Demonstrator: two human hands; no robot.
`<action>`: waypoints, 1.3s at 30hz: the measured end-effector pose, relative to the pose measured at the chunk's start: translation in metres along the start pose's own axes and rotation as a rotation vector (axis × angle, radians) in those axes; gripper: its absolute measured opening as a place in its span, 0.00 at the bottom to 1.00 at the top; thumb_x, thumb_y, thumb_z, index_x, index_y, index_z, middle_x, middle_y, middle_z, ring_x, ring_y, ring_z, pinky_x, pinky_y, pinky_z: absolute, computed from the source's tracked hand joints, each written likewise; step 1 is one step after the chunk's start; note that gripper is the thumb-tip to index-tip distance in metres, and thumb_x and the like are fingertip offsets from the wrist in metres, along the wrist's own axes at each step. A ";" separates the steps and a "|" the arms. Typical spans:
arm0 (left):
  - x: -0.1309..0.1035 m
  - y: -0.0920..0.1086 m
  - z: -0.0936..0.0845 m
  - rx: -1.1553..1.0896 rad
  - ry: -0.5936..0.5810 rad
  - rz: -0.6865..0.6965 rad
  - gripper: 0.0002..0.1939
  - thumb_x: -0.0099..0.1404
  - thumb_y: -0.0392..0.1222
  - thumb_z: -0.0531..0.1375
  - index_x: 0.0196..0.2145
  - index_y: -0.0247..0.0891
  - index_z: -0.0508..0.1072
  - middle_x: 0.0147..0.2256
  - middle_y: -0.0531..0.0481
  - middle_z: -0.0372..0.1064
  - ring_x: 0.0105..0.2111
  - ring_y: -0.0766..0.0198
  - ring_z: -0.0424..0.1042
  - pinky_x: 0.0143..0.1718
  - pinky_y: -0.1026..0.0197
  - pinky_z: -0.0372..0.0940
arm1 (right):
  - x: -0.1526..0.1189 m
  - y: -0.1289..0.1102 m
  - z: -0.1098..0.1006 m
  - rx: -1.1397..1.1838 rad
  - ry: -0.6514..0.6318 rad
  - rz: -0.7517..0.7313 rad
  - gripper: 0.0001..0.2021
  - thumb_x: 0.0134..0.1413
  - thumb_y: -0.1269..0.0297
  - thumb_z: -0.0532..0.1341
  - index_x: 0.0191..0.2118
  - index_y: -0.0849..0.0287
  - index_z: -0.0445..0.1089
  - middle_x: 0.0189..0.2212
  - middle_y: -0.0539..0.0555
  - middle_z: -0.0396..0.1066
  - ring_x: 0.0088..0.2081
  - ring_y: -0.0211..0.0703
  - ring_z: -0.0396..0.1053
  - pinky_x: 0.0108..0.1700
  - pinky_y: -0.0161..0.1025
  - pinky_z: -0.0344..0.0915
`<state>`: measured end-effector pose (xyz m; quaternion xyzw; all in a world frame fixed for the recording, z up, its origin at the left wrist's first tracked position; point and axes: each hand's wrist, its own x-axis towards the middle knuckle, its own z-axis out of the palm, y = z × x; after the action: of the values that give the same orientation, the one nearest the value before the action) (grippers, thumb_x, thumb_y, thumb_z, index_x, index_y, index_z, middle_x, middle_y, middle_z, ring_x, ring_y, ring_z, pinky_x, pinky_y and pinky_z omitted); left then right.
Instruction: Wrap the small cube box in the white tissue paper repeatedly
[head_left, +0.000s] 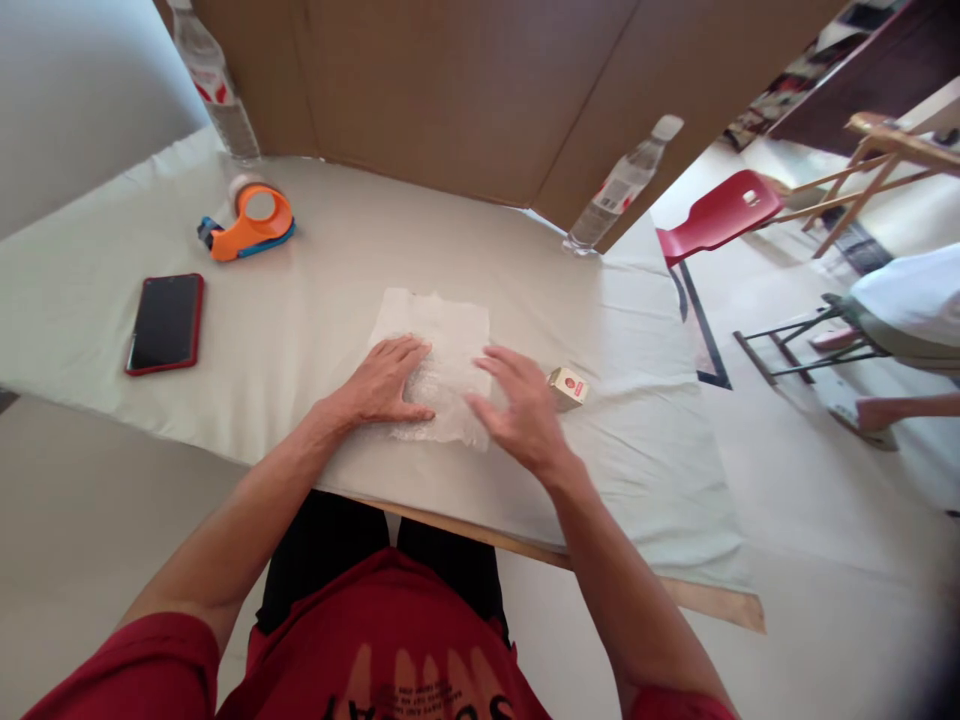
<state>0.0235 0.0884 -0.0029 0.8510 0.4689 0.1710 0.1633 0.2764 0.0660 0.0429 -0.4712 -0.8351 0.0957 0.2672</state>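
My left fingers (401, 350) are resting on the bubble wrap (454, 330), over its left part; the four are lying fairly close together, the thumb is sticking out well apart, so the whole spread is open, palm side down. My right fingers (501, 362) are hanging open by the sheet's right edge, thumb clear of the rest and pointing inward; they are blurring, so I can't tell whether the tips are touching.

The bubble wrap is lying spread out on the counter (322, 260), right in front of me, near its front edge. It's showing whitish and see-through, roughly rectangular, edges uneven; the lower half between my two thumbs is glinting with bubbly texture, the upper part is looking smoother.

A small box (571, 387), cream with a red emblem, is sitting just right of my right fingers, partly hidden behind them. Off to the left, a phone (166, 322) in a red case is lying screen up, dark. Beyond it, an orange-and-blue tape dispenser (279, 215) is resting near a clear left bottle (225, 115). A right bottle (619, 188) is standing at the far right, both before a tall cardboard panel (450, 90). Past the counter, a red chair (720, 215) is showing.
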 end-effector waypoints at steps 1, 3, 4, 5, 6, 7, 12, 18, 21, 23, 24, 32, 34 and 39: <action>0.000 -0.001 0.001 0.006 0.011 0.001 0.52 0.55 0.65 0.67 0.68 0.35 0.58 0.68 0.31 0.55 0.69 0.38 0.53 0.69 0.40 0.47 | 0.005 -0.007 0.012 -0.001 -0.079 -0.032 0.22 0.58 0.57 0.62 0.58 0.55 0.70 0.61 0.63 0.68 0.62 0.58 0.65 0.63 0.57 0.60; -0.001 -0.001 0.001 0.016 0.032 0.000 0.51 0.55 0.65 0.67 0.68 0.35 0.59 0.67 0.30 0.56 0.69 0.39 0.53 0.69 0.40 0.46 | 0.011 -0.012 0.035 -0.029 -0.195 -0.021 0.25 0.58 0.56 0.62 0.60 0.58 0.68 0.63 0.65 0.66 0.63 0.61 0.63 0.62 0.58 0.61; -0.001 -0.002 0.001 0.017 0.039 -0.002 0.51 0.55 0.65 0.67 0.67 0.35 0.59 0.67 0.30 0.56 0.69 0.39 0.53 0.69 0.40 0.46 | 0.012 -0.012 0.043 -0.045 -0.228 -0.011 0.26 0.59 0.56 0.62 0.61 0.58 0.68 0.64 0.66 0.65 0.64 0.62 0.62 0.62 0.59 0.60; -0.001 -0.002 0.000 0.014 0.042 -0.004 0.50 0.56 0.65 0.67 0.67 0.35 0.60 0.67 0.31 0.57 0.69 0.39 0.53 0.70 0.40 0.46 | 0.012 -0.011 0.049 -0.054 -0.251 -0.008 0.26 0.60 0.56 0.61 0.61 0.59 0.67 0.64 0.67 0.65 0.64 0.63 0.61 0.62 0.59 0.60; -0.002 -0.002 -0.001 0.011 0.042 -0.010 0.48 0.57 0.65 0.66 0.67 0.35 0.61 0.67 0.31 0.57 0.69 0.39 0.53 0.70 0.41 0.46 | 0.010 -0.008 0.051 -0.052 -0.264 -0.013 0.26 0.60 0.55 0.61 0.61 0.59 0.67 0.64 0.67 0.64 0.65 0.62 0.61 0.63 0.60 0.59; -0.002 -0.003 -0.003 0.009 0.039 -0.019 0.46 0.59 0.65 0.64 0.66 0.34 0.62 0.67 0.31 0.57 0.69 0.40 0.53 0.70 0.41 0.46 | 0.008 -0.005 0.051 -0.042 -0.264 -0.024 0.25 0.61 0.55 0.60 0.61 0.59 0.67 0.64 0.66 0.64 0.65 0.62 0.61 0.63 0.59 0.59; -0.001 -0.005 -0.007 0.035 -0.003 -0.068 0.39 0.63 0.61 0.62 0.63 0.31 0.67 0.68 0.31 0.55 0.70 0.40 0.51 0.70 0.42 0.47 | -0.008 0.023 0.010 -0.049 -0.019 0.027 0.21 0.61 0.54 0.60 0.57 0.56 0.70 0.61 0.64 0.69 0.63 0.59 0.65 0.64 0.58 0.59; -0.001 -0.007 -0.005 0.017 0.001 -0.067 0.40 0.58 0.60 0.65 0.63 0.34 0.67 0.68 0.32 0.55 0.69 0.38 0.52 0.70 0.40 0.47 | -0.035 0.085 -0.030 -0.251 0.122 0.442 0.31 0.51 0.54 0.64 0.60 0.61 0.66 0.59 0.69 0.69 0.60 0.68 0.66 0.58 0.65 0.61; -0.002 -0.007 -0.005 0.035 0.005 -0.070 0.40 0.59 0.60 0.64 0.63 0.34 0.67 0.68 0.33 0.55 0.69 0.38 0.52 0.70 0.39 0.46 | -0.043 0.095 -0.027 -0.152 0.044 0.513 0.29 0.49 0.57 0.64 0.57 0.62 0.68 0.52 0.68 0.74 0.54 0.64 0.71 0.56 0.61 0.65; -0.002 -0.007 -0.005 0.038 0.001 -0.062 0.42 0.59 0.60 0.63 0.64 0.34 0.65 0.68 0.32 0.55 0.69 0.38 0.51 0.69 0.39 0.46 | -0.041 0.086 -0.023 -0.059 0.074 0.488 0.26 0.49 0.56 0.64 0.54 0.61 0.69 0.51 0.65 0.75 0.51 0.61 0.72 0.55 0.58 0.66; -0.002 -0.007 -0.006 0.038 0.000 -0.059 0.43 0.59 0.60 0.63 0.65 0.33 0.63 0.68 0.32 0.55 0.69 0.37 0.51 0.69 0.38 0.46 | -0.038 0.077 -0.021 -0.003 0.094 0.460 0.26 0.49 0.56 0.65 0.54 0.60 0.69 0.50 0.64 0.76 0.51 0.59 0.72 0.54 0.56 0.67; -0.002 -0.010 -0.004 0.028 0.039 -0.062 0.51 0.57 0.62 0.64 0.69 0.35 0.52 0.67 0.33 0.57 0.68 0.37 0.54 0.68 0.39 0.50 | 0.029 -0.009 0.023 0.199 -0.024 0.037 0.25 0.55 0.60 0.66 0.58 0.58 0.67 0.56 0.61 0.73 0.55 0.54 0.70 0.57 0.50 0.65; -0.002 -0.011 -0.004 0.025 0.047 -0.058 0.50 0.56 0.61 0.64 0.69 0.35 0.53 0.67 0.33 0.58 0.68 0.37 0.55 0.68 0.38 0.50 | 0.039 -0.016 0.040 0.121 -0.183 0.028 0.26 0.54 0.64 0.66 0.59 0.58 0.67 0.55 0.61 0.74 0.55 0.57 0.70 0.58 0.54 0.64; -0.002 -0.012 -0.004 0.011 0.036 -0.049 0.49 0.56 0.58 0.65 0.69 0.36 0.54 0.67 0.34 0.58 0.68 0.37 0.54 0.68 0.37 0.50 | 0.035 -0.008 0.056 0.124 -0.284 0.046 0.34 0.54 0.66 0.65 0.67 0.60 0.59 0.63 0.63 0.67 0.60 0.60 0.65 0.60 0.56 0.61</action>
<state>0.0119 0.0935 -0.0050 0.8370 0.4932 0.1796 0.1546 0.2257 0.0966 0.0115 -0.4547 -0.8459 0.2190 0.1725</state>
